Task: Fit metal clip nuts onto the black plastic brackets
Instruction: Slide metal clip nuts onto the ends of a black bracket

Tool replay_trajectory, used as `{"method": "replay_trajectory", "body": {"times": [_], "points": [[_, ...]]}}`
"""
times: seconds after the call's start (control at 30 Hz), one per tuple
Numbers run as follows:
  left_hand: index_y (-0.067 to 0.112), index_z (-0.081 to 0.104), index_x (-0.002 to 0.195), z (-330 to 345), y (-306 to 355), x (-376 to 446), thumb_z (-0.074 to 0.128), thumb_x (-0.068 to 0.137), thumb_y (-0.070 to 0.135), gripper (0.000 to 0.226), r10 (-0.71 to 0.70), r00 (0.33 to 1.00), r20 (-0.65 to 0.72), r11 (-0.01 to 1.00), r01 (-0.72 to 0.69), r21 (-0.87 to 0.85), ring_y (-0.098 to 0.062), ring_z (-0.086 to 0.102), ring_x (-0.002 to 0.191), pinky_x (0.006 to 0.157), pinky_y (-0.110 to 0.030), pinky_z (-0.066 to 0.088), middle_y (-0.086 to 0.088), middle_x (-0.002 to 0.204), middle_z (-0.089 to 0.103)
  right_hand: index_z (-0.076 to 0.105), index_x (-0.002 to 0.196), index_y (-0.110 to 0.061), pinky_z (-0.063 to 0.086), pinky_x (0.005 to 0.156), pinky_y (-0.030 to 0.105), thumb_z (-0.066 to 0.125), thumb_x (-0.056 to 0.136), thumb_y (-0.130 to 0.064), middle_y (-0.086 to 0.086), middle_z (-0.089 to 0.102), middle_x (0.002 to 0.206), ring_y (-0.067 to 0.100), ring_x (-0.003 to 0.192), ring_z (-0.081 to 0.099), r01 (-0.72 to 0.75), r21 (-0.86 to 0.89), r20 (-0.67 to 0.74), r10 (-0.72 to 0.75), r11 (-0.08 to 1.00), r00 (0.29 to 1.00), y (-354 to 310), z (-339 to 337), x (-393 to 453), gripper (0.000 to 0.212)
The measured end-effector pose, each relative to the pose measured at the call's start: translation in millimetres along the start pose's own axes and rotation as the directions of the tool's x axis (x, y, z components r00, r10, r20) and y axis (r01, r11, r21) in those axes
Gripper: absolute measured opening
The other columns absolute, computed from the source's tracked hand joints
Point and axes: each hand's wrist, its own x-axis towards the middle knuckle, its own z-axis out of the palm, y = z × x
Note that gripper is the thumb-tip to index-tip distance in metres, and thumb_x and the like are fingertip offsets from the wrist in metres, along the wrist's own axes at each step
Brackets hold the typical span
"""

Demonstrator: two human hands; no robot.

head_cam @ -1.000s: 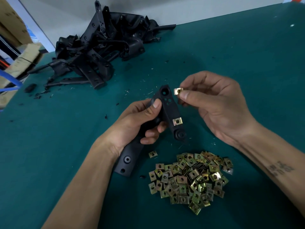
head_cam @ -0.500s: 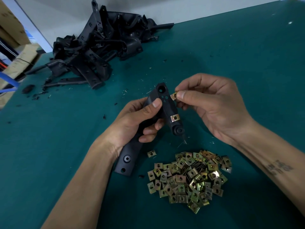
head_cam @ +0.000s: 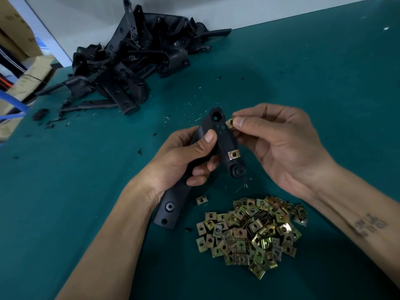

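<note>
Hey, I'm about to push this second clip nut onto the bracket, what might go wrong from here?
1. The clip nut is only pinched at its edge by your right hand; it may slip and drop into the loose nut pile, costing you a re-pick.
2. It looks slightly angled against the bracket edge, so it might seat crooked, unlike the fitted nut.
3. Your left hand holds the bracket mid-length, so pushing could twist it.
</note>
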Motion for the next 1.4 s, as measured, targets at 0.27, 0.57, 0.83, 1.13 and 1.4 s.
{"method": "replay_trajectory", "body": {"times": [0.27, 0.57, 0.83, 1.13, 1.4], "points": [[0.008, 0.063, 0.096, 0, -2, 2, 0.064, 0.096, 0.032, 0.024, 0.016, 1.0, 0.015, 1.0, -0.016, 0.015, -0.007, 0.037, 0.045, 0.036, -0.017, 0.032, -0.007, 0.066, 0.053, 0.069, 0.078, -0.002, 0.061, 0.077, 0.041, 0.074, 0.081, 0.001, 0.019, 0.072, 0.085, 0.031, 0.078, 0.069, 0.006, 0.023, -0.204, -0.001, 1.0, 0.979, 7, 16, -13, 0.007], [0.011, 0.064, 0.093, 2, -2, 3, 0.059, 0.096, 0.03, 0.019, 0.015, 1.0, 0.016, 1.0, -0.015, 0.004, -0.008, 0.037, 0.046, 0.036, -0.016, 0.032, -0.006, 0.067, 0.053, 0.067, 0.095, 0.007, 0.051, 0.089, 0.071, 0.073, 0.088, -0.004, 0.039, 0.065, 0.106, 0.046, 0.086, 0.064, 0.003, 0.057, -0.317, 0.015, 0.998, 0.948, 10, 26, -25, 0.014], [0.01, 0.064, 0.096, 3, -3, 4, 0.065, 0.096, 0.034, 0.024, 0.012, 1.0, 0.023, 1.0, -0.012, -0.018, -0.007, 0.036, 0.045, 0.036, -0.016, 0.031, -0.006, 0.065, 0.052, 0.065, 0.067, -0.004, 0.058, 0.079, 0.057, 0.075, 0.078, 0.004, 0.027, 0.069, 0.08, 0.037, 0.074, 0.066, 0.059, -0.114, -0.197, -0.081, 0.992, 0.977, 0, 16, -13, 0.017], [0.012, 0.065, 0.092, 2, -3, 5, 0.071, 0.089, 0.038, 0.027, 0.027, 0.999, 0.033, 1.0, -0.026, -0.005, -0.007, 0.036, 0.046, 0.037, -0.016, 0.032, -0.006, 0.066, 0.053, 0.065, 0.076, 0.001, 0.059, 0.077, 0.063, 0.073, 0.086, 0.002, 0.033, 0.07, 0.089, 0.053, 0.078, 0.068, 0.078, -0.059, -0.259, -0.09, 0.995, 0.962, 13, 20, -21, 0.013], [0.009, 0.062, 0.089, 6, -1, 6, 0.064, 0.087, 0.034, 0.025, 0.022, 1.0, -0.006, 0.999, -0.022, 0.024, -0.008, 0.035, 0.043, 0.036, -0.016, 0.03, -0.006, 0.062, 0.052, 0.072, 0.067, -0.015, 0.059, 0.073, 0.054, 0.075, 0.082, -0.002, 0.016, 0.074, 0.081, 0.032, 0.074, 0.068, 0.15, -0.18, -0.27, -0.196, 0.972, 0.943, 13, 21, -19, 0.021]]}}
